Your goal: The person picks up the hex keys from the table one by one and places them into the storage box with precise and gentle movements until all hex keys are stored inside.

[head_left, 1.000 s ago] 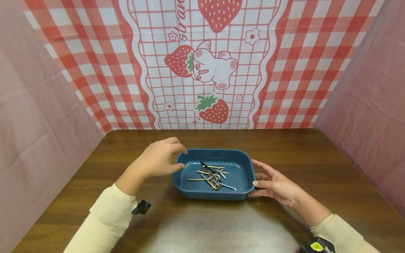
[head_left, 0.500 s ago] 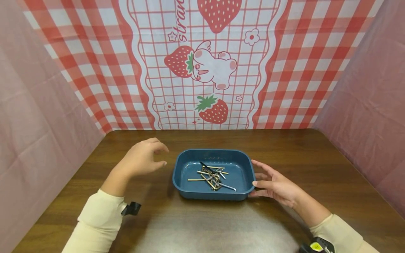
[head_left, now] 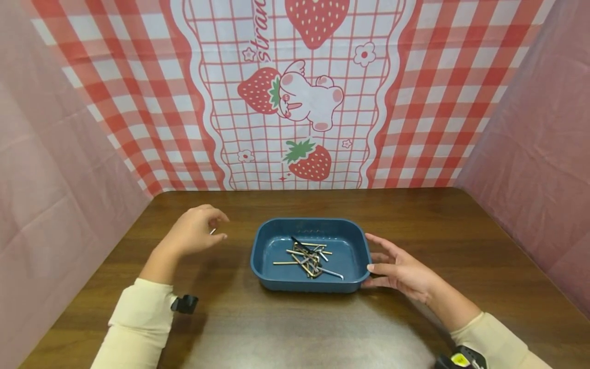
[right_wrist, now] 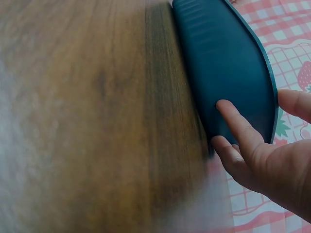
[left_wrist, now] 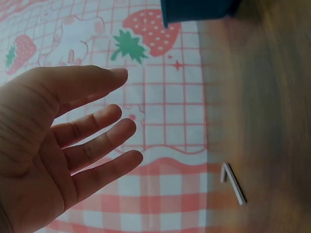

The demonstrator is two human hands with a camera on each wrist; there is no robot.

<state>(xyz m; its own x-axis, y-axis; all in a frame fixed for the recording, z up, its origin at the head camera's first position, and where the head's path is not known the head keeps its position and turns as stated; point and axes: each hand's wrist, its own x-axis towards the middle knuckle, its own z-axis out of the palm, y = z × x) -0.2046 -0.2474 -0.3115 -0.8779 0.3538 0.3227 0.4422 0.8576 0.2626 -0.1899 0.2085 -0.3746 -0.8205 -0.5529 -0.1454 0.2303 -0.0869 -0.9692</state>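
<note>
My left hand [head_left: 186, 234] hovers over the table left of the tray, fingers loosely bent and apart from the thumb. Nothing shows in its grasp in the left wrist view. A silver L-shaped hex key [left_wrist: 234, 184] lies on the tabletop near that hand; the hand mostly hides it in the head view. My right hand [head_left: 405, 271] touches the right end of the blue tray [head_left: 308, 286]. Its fingers [right_wrist: 238, 121] rest against the outer wall, with the thumb at the rim. A tangled pile of hex keys [head_left: 308, 260], gold, silver and black, lies in the tray.
The brown wooden table [head_left: 295, 333] reaches back to a red-and-white checked cloth [head_left: 424, 102] printed with strawberries. Pink cloth panels [head_left: 55, 179] stand along both sides.
My left hand has moved left, away from the tray's left rim. A hex key now shows beside it. The right hand and the tray have stayed in place.
</note>
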